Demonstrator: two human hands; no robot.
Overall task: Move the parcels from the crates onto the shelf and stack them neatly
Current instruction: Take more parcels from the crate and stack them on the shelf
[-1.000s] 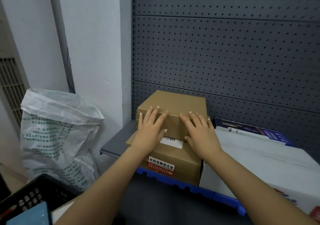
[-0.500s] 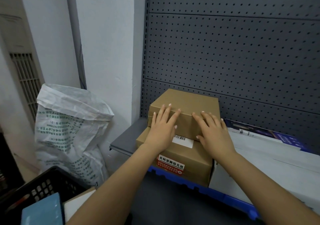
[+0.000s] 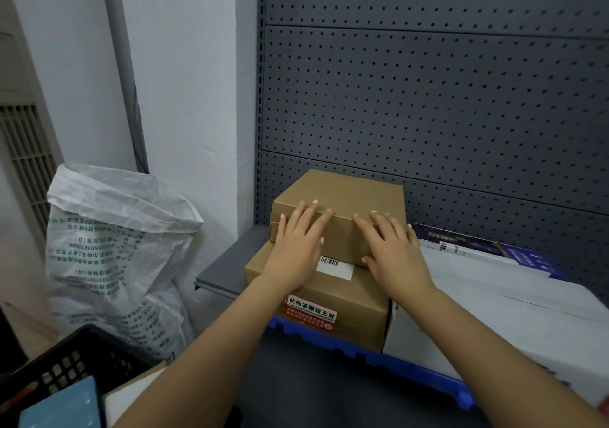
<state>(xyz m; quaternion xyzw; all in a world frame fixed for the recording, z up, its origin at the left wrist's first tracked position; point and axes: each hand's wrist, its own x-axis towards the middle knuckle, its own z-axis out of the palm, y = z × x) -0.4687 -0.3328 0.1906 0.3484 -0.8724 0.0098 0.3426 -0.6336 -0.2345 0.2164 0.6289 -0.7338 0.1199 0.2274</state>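
So the small brown parcel (image 3: 349,193) sits on top of the bigger brown parcel (image 3: 349,299), which is on the shelf (image 3: 227,269). My left hand (image 3: 296,246) and right hand (image 3: 395,253) lie flat against the small one's front edge, fingers straight, gripping nothing. A white box (image 3: 494,296) is just right of the bigger brown parcel.

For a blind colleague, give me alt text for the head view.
The left hand and right hand press flat on a small brown box stacked on a larger brown box on the grey shelf, beside a white box.
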